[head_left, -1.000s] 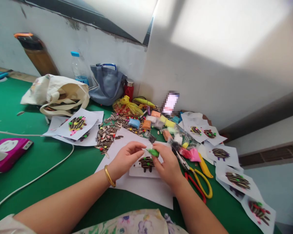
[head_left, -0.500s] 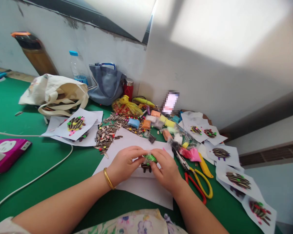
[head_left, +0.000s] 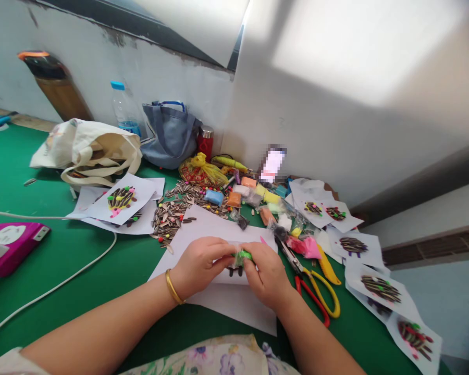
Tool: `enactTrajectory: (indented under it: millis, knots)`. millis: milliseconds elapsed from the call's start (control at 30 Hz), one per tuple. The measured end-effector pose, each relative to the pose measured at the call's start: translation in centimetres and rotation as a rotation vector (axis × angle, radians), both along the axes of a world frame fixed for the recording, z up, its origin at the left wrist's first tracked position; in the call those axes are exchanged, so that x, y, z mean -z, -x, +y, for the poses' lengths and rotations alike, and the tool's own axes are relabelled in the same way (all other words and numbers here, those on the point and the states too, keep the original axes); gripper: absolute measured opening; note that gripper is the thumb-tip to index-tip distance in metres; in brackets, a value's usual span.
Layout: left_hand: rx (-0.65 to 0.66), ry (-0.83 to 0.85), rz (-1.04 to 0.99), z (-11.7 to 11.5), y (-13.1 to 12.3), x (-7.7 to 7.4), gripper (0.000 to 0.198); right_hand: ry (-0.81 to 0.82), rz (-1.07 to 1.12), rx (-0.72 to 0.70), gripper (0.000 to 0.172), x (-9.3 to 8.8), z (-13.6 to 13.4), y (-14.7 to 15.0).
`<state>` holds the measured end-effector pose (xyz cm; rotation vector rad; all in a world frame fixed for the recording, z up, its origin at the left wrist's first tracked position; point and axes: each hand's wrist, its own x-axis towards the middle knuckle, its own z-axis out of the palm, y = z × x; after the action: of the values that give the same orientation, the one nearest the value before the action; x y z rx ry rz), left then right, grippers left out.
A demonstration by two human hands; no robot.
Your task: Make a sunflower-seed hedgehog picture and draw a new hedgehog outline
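Observation:
Between my two hands is a small packet of green modelling clay (head_left: 243, 255) in clear plastic wrap. My left hand (head_left: 201, 263) pinches the wrap from the left, a gold bangle on its wrist. From the other side, the fingers of my right hand (head_left: 269, 271) close around the green end. Both hands hover over white paper (head_left: 207, 229). Just under the packet, a dark figure with short legs (head_left: 235, 271) shows on the sheet, mostly covered by my fingers. A bag of dark clay (head_left: 240, 220) lies on the paper beyond my hands.
Striped sunflower seeds (head_left: 175, 213) lie scattered left of the paper. Scissors (head_left: 320, 291), a yellow cutter (head_left: 328, 265) and several clay packets (head_left: 272, 198) are to the right. Sheets with seed figures (head_left: 381, 289) line the right edge. A white cable (head_left: 62, 294) crosses the left side.
The green packet and my fingers have shifted slightly, with more of the wrap now between them. My left hand's fingers sit straighter along the packet. Everything else looks the same.

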<state>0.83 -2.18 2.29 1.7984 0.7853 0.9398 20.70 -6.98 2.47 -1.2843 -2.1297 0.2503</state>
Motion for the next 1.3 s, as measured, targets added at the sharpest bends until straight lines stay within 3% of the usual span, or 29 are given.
enactTrajectory:
  millis: [233, 667, 900, 1300]
  knots:
    - [0.069, -0.18, 0.105, 0.09, 0.16, 0.54, 0.021, 0.031, 0.043, -0.056, 0.024, 0.19, -0.16, 0.15]
    - [-0.068, -0.388, 0.223, 0.11, 0.0, 0.58, 0.013, -0.015, 0.037, -0.019, 0.024, -0.09, 0.04, -0.1]
    - [-0.071, -0.569, 0.404, 0.12, -0.27, 0.89, 0.015, -0.035, 0.042, -0.058, 0.024, 0.37, 0.16, 0.08]
    - [-0.082, -0.529, 0.337, -0.12, -0.04, 0.62, 0.013, -0.045, 0.057, -0.024, 0.024, 0.04, 0.25, -0.21]
